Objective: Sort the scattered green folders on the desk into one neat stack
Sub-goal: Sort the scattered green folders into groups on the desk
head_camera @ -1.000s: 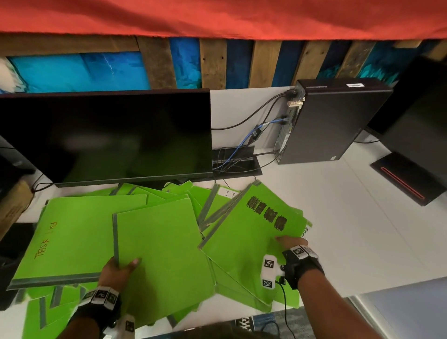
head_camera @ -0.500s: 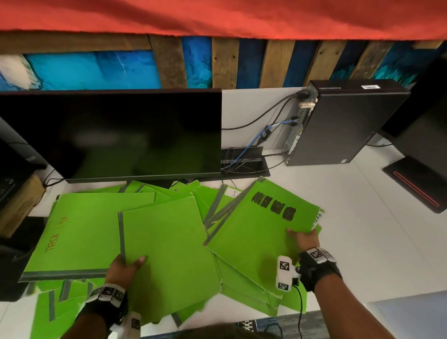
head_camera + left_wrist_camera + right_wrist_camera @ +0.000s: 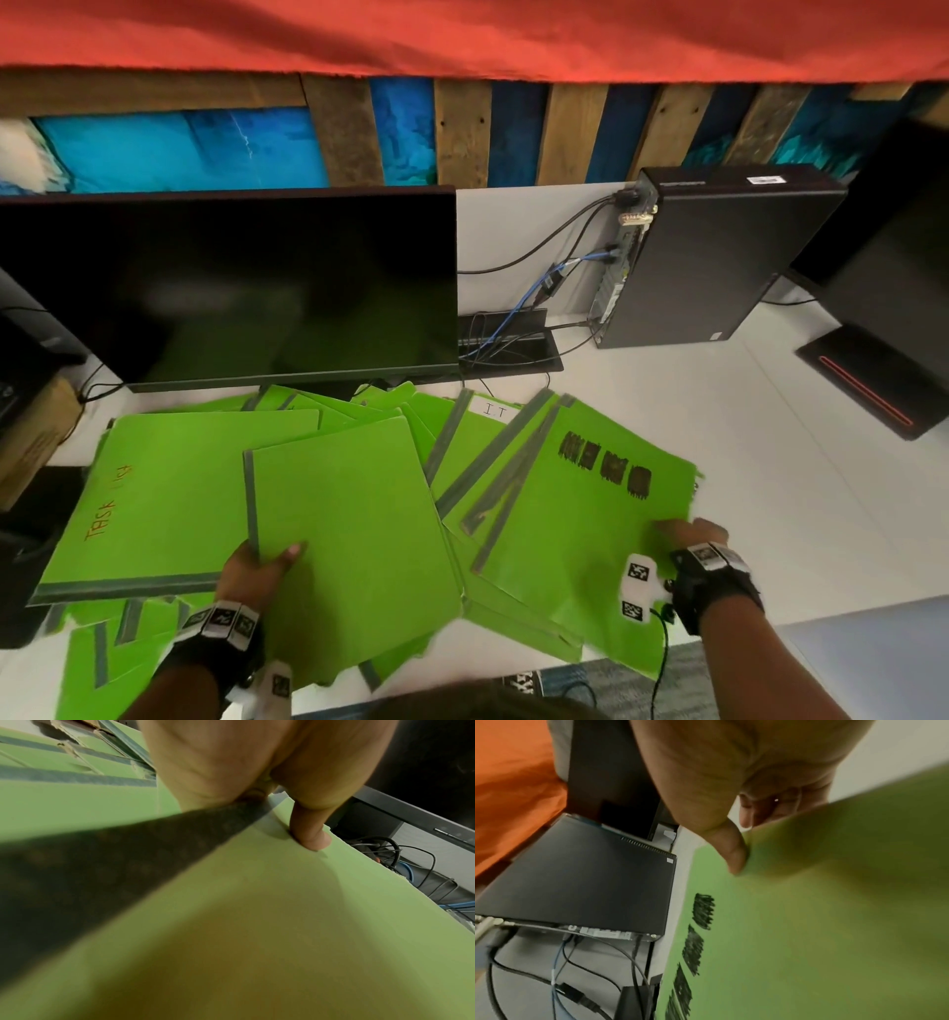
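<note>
While the green folders (image 3: 169, 493) lay scattered along the near edge of the white desk (image 3: 770, 462), below the dark monitor (image 3: 226, 288) (its screen blank), the left hand (image 3: 259, 570) pinched the plain folder (image 3: 354, 555) at its grey-taped near-left corner, thumb on top. The right hand (image 3: 693, 532) pinched the black-scribbled folder (image 3: 580, 529) at its right edge.

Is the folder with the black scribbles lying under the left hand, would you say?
No, the right hand grips the scribbled folder.
</note>
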Tool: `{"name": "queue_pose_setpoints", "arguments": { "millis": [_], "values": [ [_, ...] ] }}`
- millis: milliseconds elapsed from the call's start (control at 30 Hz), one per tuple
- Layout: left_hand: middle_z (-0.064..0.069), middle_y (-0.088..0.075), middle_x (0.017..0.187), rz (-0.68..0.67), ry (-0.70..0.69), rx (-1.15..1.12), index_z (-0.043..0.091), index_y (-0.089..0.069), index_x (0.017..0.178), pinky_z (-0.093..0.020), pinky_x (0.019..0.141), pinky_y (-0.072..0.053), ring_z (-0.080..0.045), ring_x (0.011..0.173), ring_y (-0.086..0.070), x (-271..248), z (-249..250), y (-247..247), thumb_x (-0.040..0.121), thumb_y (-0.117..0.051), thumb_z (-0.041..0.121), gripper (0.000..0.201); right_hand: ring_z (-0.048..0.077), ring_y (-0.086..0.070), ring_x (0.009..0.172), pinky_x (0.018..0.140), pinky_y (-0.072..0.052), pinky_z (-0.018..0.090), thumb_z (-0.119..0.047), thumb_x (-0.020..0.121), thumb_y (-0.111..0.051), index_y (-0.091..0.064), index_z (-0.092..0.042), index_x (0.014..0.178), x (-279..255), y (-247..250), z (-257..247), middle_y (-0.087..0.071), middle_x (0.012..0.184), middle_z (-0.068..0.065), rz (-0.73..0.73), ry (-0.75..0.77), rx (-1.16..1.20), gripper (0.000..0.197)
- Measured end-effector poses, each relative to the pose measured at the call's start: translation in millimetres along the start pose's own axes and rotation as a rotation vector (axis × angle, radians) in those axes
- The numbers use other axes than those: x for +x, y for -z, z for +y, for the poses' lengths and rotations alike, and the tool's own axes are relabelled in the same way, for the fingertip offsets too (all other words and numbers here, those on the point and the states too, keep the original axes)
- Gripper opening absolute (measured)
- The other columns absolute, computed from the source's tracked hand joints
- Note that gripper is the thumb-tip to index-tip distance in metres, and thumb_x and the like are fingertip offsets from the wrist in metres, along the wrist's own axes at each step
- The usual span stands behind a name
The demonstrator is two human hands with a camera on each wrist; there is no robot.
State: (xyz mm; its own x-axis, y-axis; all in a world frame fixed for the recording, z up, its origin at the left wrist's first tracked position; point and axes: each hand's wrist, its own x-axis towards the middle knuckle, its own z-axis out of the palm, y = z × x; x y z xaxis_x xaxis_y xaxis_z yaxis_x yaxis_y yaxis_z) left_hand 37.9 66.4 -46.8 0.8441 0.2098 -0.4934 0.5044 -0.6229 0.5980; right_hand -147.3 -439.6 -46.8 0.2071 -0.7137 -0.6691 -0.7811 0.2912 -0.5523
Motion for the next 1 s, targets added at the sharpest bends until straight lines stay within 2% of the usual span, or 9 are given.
{"name": "queue_pose_setpoints", "arguments": {
  "millis": [67, 167, 333, 433, 533, 700, 833, 900, 1000],
  "values": [
    [-0.029, -0.06, 0.11, 0.003, -0.004, 0.006, -0.012, -0.053, 0.112, -0.048, 0.09, -0.045, -0.045, 0.107, -0.056, -1, 0, 1, 0.081, -0.074, 0.025, 0.053, 0.034, -0.058, 0.114, 0.081, -0.047, 0.033, -0.023, 0.087, -0.064, -0.056, -0.003, 0.126, -2, -3, -6, -0.059, 0.126, 0.018, -0.004, 0.044, 0.031, 0.045],
    [-0.029, -0.06, 0.109, 0.003, -0.01, -0.018, -0.013, -0.054, 0.111, -0.046, 0.089, -0.044, -0.045, 0.107, -0.057, -6, 4, 2, 0.082, -0.073, 0.022, 0.049, 0.033, -0.062, 0.101, 0.087, -0.048, 0.035, -0.023, 0.089, -0.062, -0.058, -0.004, 0.125, 2, -7, -10, -0.065, 0.118, 0.02, 0.069, 0.154, 0.147, 0.04],
    [-0.026, -0.066, 0.108, -0.005, 0.0, -0.111, -0.006, -0.059, 0.107, -0.05, 0.089, -0.051, -0.042, 0.1, -0.062, -3, 0, 4, 0.079, -0.077, 0.024, 0.045, 0.025, -0.06, 0.082, 0.057, -0.05, 0.02, -0.017, 0.096, -0.052, -0.064, -0.013, 0.111, -23, -9, -30, -0.066, 0.094, 0.012, 0.012, 0.298, 0.268, 0.021],
    [-0.025, -0.067, 0.106, 0.005, -0.01, -0.118, -0.003, -0.058, 0.107, -0.055, 0.088, -0.052, -0.041, 0.097, -0.063, 5, -7, 2, 0.075, -0.079, 0.03, 0.05, 0.024, -0.059, 0.088, 0.068, -0.051, 0.017, -0.011, 0.095, -0.052, -0.063, -0.004, 0.108, -28, -27, -41, -0.071, 0.088, 0.004, -0.083, 0.367, 0.247, 0.018],
    [-0.022, -0.067, 0.102, 0.011, -0.069, -0.162, -0.003, -0.058, 0.105, -0.052, 0.086, -0.052, -0.039, 0.094, -0.064, -1, 4, 1, 0.076, -0.079, 0.023, 0.044, 0.025, -0.059, 0.096, 0.088, -0.045, 0.031, -0.01, 0.093, -0.057, -0.064, 0.0, 0.11, -30, -67, -45, -0.07, 0.107, 0.012, -0.199, 0.394, 0.083, 0.021],
    [-0.019, -0.07, 0.1, -0.018, -0.089, -0.314, 0.001, -0.06, 0.102, -0.054, 0.087, -0.053, -0.037, 0.095, -0.066, -3, 3, -13, 0.076, -0.079, 0.015, 0.035, 0.035, -0.057, 0.108, 0.084, -0.046, 0.025, -0.015, 0.094, -0.057, -0.039, 0.002, 0.14, -60, -129, -56, -0.054, 0.128, 0.014, -0.287, 0.356, 0.012, 0.052],
    [-0.018, -0.07, 0.095, -0.028, -0.129, -0.378, 0.006, -0.062, 0.093, -0.051, 0.087, -0.051, -0.034, 0.095, -0.066, -15, 2, -22, 0.076, -0.073, 0.037, 0.038, 0.034, -0.048, 0.127, 0.106, -0.04, 0.041, -0.022, 0.095, -0.054, -0.035, -0.005, 0.144, -82, -168, -59, -0.045, 0.144, 0.016, -0.318, 0.442, -0.221, 0.056],
    [-0.012, -0.069, 0.088, -0.03, -0.13, -0.384, 0.007, -0.062, 0.09, -0.044, 0.083, -0.049, -0.027, 0.084, -0.063, -31, 9, -21, 0.062, -0.061, 0.065, 0.064, 0.033, -0.052, 0.122, 0.103, -0.042, 0.044, -0.02, 0.094, -0.055, -0.043, -0.004, 0.137, -91, -186, -59, -0.054, 0.136, 0.016, -0.341, 0.515, -0.286, 0.047],
    [-0.008, -0.068, 0.1, -0.083, -0.166, -0.289, 0.007, -0.059, 0.106, -0.037, 0.086, -0.048, -0.024, 0.093, -0.062, -48, 8, -20, 0.055, -0.064, 0.067, 0.079, 0.031, -0.056, 0.117, 0.097, -0.043, 0.036, -0.024, 0.094, -0.054, -0.047, -0.01, 0.135, -112, -208, -62, -0.059, 0.127, 0.011, -0.411, 0.612, -0.4, 0.043]
  ]
}}
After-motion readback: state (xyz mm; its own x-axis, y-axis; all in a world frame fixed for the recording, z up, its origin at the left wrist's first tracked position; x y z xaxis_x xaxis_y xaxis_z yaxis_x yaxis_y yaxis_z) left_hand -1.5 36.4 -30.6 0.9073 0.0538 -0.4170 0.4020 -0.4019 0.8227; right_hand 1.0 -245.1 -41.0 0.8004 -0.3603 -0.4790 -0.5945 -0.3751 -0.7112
